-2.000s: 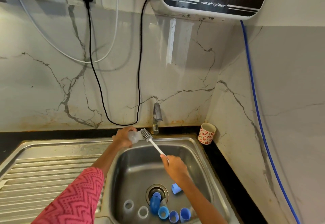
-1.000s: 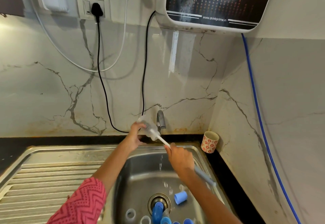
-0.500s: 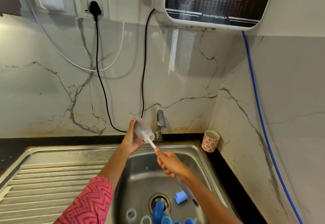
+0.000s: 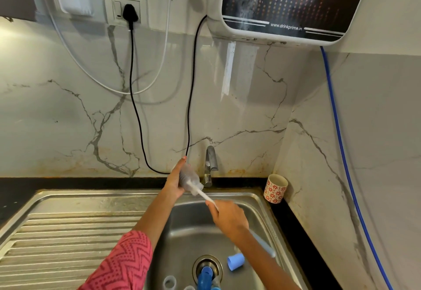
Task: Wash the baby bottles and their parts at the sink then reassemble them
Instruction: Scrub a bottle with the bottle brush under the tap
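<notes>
Clear plastic baby bottle [image 4: 189, 177] sits in the left hand [image 4: 175, 181], held tilted over the back rim of the steel sink [image 4: 145, 198], just left of the tap [image 4: 210, 164], mouth pointing down-right toward the basin. Left fingers wrapped round the bottle body, thumb up along its top. Bottle brush [image 4: 205, 196] is pushed in through the mouth, bristle head inside the bottle; white stem runs down-right from there into the right hand [image 4: 230, 218], and the pale blue handle end sticks out past the wrist over the basin. Right fingers closed round the stem, somewhat motion-blurred. On the sink floor, right of the drain [image 4: 207, 267]: one light blue cap [image 4: 235, 261] on its side. A darker blue part [image 4: 205, 278] sits in the drain, a clear ring [image 4: 169, 281] left of it, more pieces cut off at the bottom edge. Red-patterned cup [image 4: 275, 188] stands on the black tabletop [image 4: 68, 183] right of the tap, against the marble wall. Water purifier [image 4: 284, 5] hangs on the wall above the tap, black cord [image 4: 136, 107] looping down from the socket [image 4: 126, 9].
</notes>
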